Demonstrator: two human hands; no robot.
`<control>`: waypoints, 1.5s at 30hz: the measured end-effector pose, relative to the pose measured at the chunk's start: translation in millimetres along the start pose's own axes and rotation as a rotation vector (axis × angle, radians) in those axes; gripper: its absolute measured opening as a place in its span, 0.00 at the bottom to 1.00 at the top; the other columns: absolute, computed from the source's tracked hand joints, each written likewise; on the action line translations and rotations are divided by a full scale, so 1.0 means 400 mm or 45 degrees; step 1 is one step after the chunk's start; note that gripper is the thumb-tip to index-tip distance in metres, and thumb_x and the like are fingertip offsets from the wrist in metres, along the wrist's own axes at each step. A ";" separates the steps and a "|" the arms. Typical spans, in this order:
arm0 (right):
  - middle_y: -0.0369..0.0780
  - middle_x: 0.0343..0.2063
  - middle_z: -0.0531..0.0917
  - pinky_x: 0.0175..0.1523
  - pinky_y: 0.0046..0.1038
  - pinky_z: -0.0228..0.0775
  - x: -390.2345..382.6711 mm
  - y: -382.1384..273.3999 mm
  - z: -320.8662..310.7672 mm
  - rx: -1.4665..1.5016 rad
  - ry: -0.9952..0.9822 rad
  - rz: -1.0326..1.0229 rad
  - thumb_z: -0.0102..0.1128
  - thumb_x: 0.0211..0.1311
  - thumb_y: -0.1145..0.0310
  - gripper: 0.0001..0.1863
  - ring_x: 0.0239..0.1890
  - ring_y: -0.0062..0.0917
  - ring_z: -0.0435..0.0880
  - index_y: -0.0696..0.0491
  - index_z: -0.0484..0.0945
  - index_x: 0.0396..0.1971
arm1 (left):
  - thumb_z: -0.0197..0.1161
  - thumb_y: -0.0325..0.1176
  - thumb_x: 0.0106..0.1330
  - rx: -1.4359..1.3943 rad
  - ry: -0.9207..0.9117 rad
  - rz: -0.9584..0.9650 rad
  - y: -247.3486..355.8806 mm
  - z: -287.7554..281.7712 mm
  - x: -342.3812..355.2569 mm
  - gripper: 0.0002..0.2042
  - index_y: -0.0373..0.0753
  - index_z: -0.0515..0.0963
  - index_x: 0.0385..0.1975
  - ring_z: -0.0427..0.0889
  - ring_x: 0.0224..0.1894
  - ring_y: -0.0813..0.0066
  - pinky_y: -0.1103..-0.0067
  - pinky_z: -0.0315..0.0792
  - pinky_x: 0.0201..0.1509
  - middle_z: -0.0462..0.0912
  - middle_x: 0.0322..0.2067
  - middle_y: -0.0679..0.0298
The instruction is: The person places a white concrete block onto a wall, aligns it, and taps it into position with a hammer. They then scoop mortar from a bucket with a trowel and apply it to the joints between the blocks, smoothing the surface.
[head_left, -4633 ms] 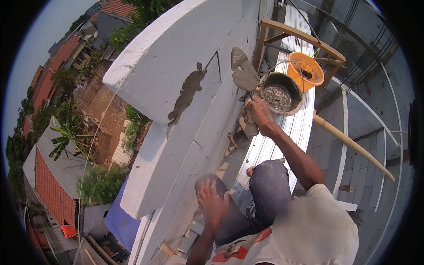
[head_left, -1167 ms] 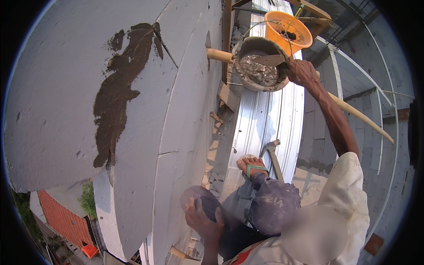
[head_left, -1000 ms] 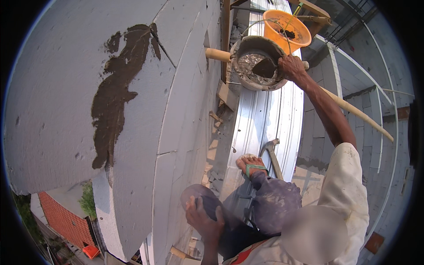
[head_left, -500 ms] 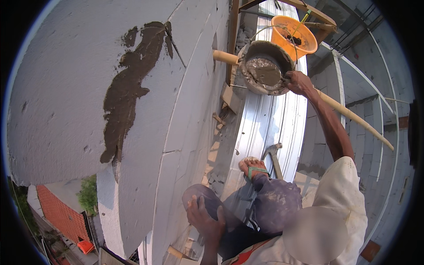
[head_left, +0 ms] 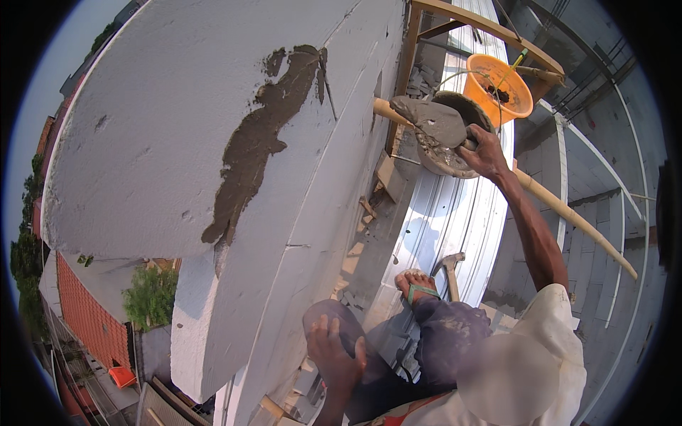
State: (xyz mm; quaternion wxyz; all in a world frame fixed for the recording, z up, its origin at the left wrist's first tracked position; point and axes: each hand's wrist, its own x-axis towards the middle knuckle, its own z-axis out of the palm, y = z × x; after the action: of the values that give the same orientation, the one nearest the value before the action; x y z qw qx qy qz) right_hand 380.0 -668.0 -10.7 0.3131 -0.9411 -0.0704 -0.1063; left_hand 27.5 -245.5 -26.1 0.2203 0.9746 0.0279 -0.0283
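Observation:
My right hand point(head_left: 485, 151) is closed round the handle of a trowel, whose blade carries a thick load of wet grey mortar point(head_left: 435, 122). The trowel is raised above a mortar-crusted bucket point(head_left: 449, 165), partly covering its mouth. On my bent knee point(head_left: 328, 317) rests my left hand point(head_left: 334, 357), its fingers spread and holding nothing. To the left, the pale block wall point(head_left: 156, 142) bears a long, uneven smear of dark mortar point(head_left: 257, 145).
An orange bucket point(head_left: 522, 96) stands behind the mortar bucket. A hammer point(head_left: 452, 275) lies beside my sandalled foot point(head_left: 418, 285) on the ribbed metal sheet point(head_left: 455, 213). A bamboo pole point(head_left: 579, 216) crosses at the right. Rooftops point(head_left: 96, 309) lie far below, left.
My right hand has lifted the trowel out of the mortar bucket with mortar on its blade. My left hand stays on the knee. The whole view has shifted slightly.

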 end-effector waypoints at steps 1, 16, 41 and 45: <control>0.49 0.38 0.89 0.51 0.39 0.80 0.031 -0.018 0.001 -0.061 0.003 -0.095 0.76 0.57 0.62 0.21 0.43 0.43 0.90 0.58 0.82 0.46 | 0.76 0.37 0.56 -0.009 -0.004 -0.008 0.003 -0.002 0.001 0.38 0.34 0.68 0.68 0.59 0.75 0.37 0.44 0.52 0.75 0.64 0.73 0.46; 0.40 0.35 0.82 0.42 0.42 0.80 0.458 -0.340 -0.159 -0.935 -0.279 -0.991 0.72 0.63 0.58 0.16 0.36 0.39 0.86 0.56 0.81 0.39 | 0.76 0.39 0.57 -0.035 0.024 -0.056 0.022 -0.020 -0.005 0.39 0.39 0.67 0.69 0.58 0.76 0.42 0.46 0.52 0.77 0.63 0.73 0.50; 0.32 0.19 0.71 0.16 0.26 0.61 -0.128 -0.389 0.278 1.827 -0.375 0.860 0.48 0.81 0.39 0.27 0.13 0.21 0.69 0.51 0.71 0.39 | 0.74 0.42 0.60 -0.032 0.128 0.069 0.004 0.009 -0.020 0.35 0.38 0.70 0.67 0.60 0.75 0.39 0.47 0.54 0.75 0.64 0.73 0.48; 0.32 0.20 0.70 0.17 0.30 0.64 -0.098 -0.501 0.442 2.292 -0.273 0.957 0.50 0.79 0.37 0.26 0.14 0.23 0.68 0.48 0.68 0.39 | 0.75 0.42 0.60 0.048 0.025 0.007 0.016 -0.001 -0.018 0.37 0.37 0.68 0.68 0.61 0.75 0.38 0.46 0.55 0.75 0.66 0.71 0.46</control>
State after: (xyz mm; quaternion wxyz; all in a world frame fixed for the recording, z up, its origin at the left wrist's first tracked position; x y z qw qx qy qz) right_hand 329.9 -404.6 -43.4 0.9191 -0.3164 0.1510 0.1797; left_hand 20.9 -251.3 -22.7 0.2016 0.9789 0.0266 -0.0188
